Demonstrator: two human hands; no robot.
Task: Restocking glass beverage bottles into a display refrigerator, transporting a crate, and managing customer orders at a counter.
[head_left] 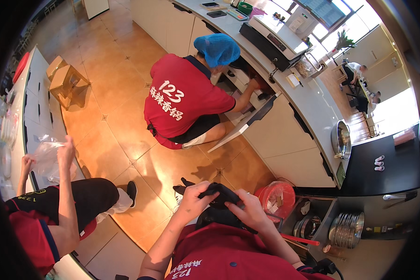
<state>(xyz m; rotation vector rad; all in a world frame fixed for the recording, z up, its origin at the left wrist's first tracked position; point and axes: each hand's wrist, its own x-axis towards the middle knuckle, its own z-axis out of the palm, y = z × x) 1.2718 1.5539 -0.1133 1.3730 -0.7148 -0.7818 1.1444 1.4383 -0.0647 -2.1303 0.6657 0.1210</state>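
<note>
Low in the middle of the head view, my left hand [195, 201] pinches one side of a bunched black cloth item [219, 193], with dark loose ends sticking out beyond the fingers. The other side of it is gripped by my right hand [249, 207], which wears a ring. Both hands are held in front of my red shirt [224, 252], a short way apart. The cloth hides part of my waist, and its exact kind cannot be told.
A co-worker in a blue hair cover [217, 50] crouches by an open cabinet door [246, 122]. Another co-worker at left holds a clear plastic bag [47, 157]. A red-lined bin [275, 199] stands beside shelves with stacked metal bowls [346, 229]. Wooden stools [68, 82] are farther left.
</note>
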